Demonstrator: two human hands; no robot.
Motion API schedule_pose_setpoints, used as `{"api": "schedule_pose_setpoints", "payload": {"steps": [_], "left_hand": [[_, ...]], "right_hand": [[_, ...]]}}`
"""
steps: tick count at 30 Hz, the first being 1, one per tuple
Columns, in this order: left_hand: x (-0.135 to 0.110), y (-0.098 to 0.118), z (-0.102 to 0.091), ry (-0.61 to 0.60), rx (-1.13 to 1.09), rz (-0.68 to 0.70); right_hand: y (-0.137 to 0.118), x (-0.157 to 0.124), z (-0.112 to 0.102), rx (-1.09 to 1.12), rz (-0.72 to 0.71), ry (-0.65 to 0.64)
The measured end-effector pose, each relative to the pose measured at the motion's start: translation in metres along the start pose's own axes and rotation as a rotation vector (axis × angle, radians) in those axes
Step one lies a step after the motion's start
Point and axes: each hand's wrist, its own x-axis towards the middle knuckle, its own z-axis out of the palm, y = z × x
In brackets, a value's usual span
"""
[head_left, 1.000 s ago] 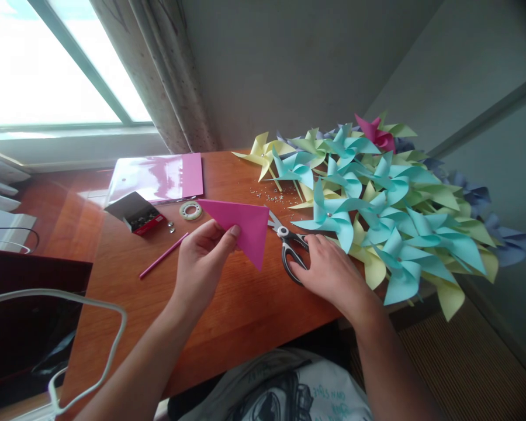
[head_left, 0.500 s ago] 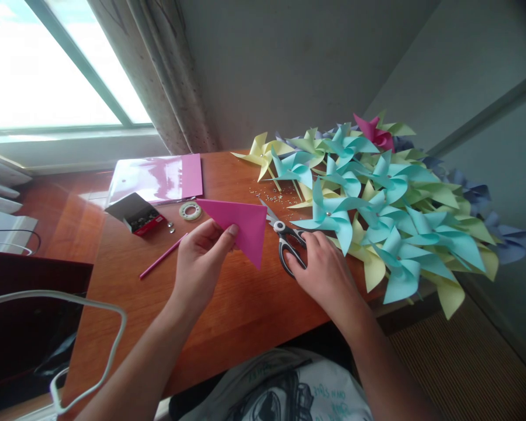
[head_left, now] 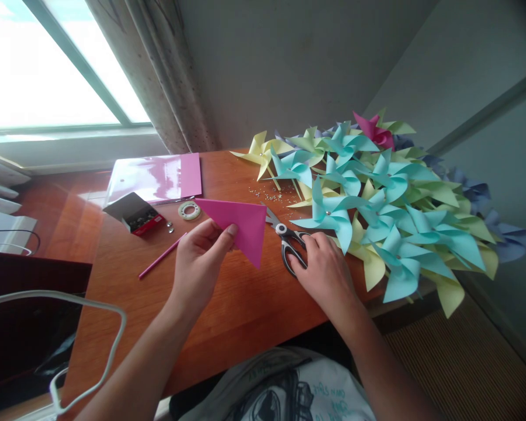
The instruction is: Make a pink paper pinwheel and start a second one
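Note:
A folded triangle of pink paper [head_left: 245, 225] is pinched between the thumb and fingers of my left hand [head_left: 199, 251], held above the table. My right hand [head_left: 326, 263] has its fingers in the handle loops of black-and-grey scissors [head_left: 284, 231]. Their blades point up and left, slightly apart, with the tips at or just behind the paper's right edge. To the left of my left hand lies a thin pink stick [head_left: 162, 256]. A roll of tape [head_left: 188, 210] rests just beyond that hand.
Many paper pinwheels [head_left: 388, 213] cover the right side of the wooden table [head_left: 228, 310]. Tiny pins [head_left: 274, 193] are scattered at the back. An open red-and-black box [head_left: 135, 215] and a clear sleeve with pink paper [head_left: 158, 178] lie left. A white cable [head_left: 123, 327] hangs at the left edge.
The scissors have turned slightly, their tips shifting down and right beside the paper. My left hand keeps the pink paper in nearly the same spot.

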Motion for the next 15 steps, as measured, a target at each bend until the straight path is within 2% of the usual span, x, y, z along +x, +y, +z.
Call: {"api": "schedule_pose_setpoints", "payload": {"steps": [8, 12, 15], "left_hand": [[-0.001, 0.001, 0.002, 0.014, 0.012, -0.009], [-0.002, 0.002, 0.004, -0.007, 0.030, -0.020], [-0.003, 0.003, 0.008, -0.015, 0.049, -0.033]], "right_hand": [[0.006, -0.004, 0.000, 0.055, 0.041, 0.104], [-0.001, -0.011, -0.010, 0.239, -0.041, 0.257], [-0.019, -0.011, -0.016, 0.422, -0.115, 0.354]]}}
